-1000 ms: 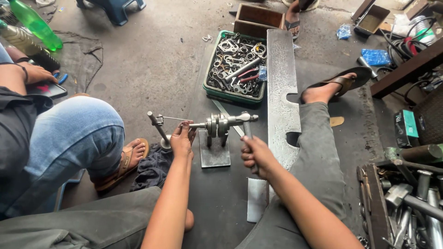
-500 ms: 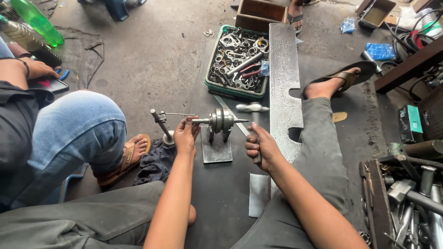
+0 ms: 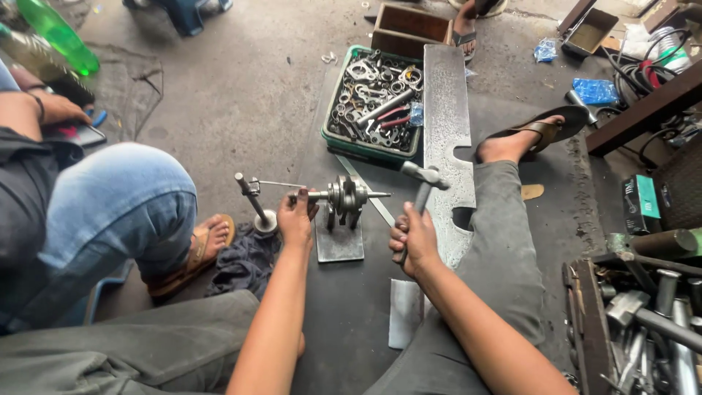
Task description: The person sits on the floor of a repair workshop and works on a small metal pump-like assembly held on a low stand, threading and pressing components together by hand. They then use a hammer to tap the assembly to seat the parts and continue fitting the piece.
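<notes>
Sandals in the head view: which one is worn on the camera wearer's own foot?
The dark sandal at upper right, on the foot ending the grey-trousered leg. The tan one at left belongs to a seated person in blue jeans.

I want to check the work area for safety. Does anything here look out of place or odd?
Somewhat: a crumpled dark cloth lies on the floor beside the sandalled foot, and a pale flat sheet lies loose between the legs. Nothing looks spilled or broken.

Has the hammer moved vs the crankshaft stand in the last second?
Yes. The hammer in the right hand has swung up: its head was low beside the crankshaft, and now sits raised right of it, against the long steel plate.
</notes>
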